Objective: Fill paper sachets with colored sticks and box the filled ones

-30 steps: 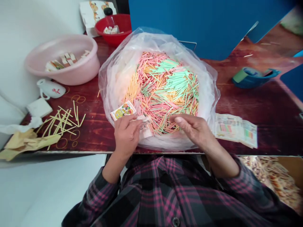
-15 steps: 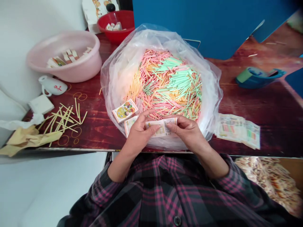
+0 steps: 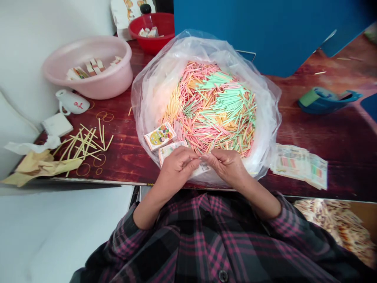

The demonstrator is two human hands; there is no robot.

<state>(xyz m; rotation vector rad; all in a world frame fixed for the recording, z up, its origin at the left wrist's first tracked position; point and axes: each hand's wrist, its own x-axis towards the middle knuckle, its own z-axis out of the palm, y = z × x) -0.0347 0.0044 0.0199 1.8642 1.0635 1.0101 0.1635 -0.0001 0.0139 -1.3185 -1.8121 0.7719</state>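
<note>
Both hands meet over the near edge of a clear plastic bag (image 3: 144, 90) full of thin pink, green, yellow and orange sticks (image 3: 206, 114). My left hand (image 3: 178, 167) is closed in a pinch on one end of a small printed paper packet (image 3: 202, 169). My right hand (image 3: 228, 165) pinches its other end, the fingertips almost touching the left ones. Most of the packet is hidden by the fingers and turned edge-on. Left of the hands, on the bag's folded rim, lie a small printed box (image 3: 160, 136) with cartoon figures and a second printed box (image 3: 171, 148), partly covered by my left hand.
Flat printed packets (image 3: 299, 165) lie right of the bag. A pink basin (image 3: 106, 80) and a red bowl (image 3: 160, 44) hold small boxes. Left are a white cup (image 3: 73, 102), loose pale sticks (image 3: 84, 143) and rubber bands. A blue tape dispenser (image 3: 324, 102) stands right.
Both hands have drawn closer together, and the packet has turned from face-up to nearly edge-on. The whole view has shifted slightly, moving the table things right.
</note>
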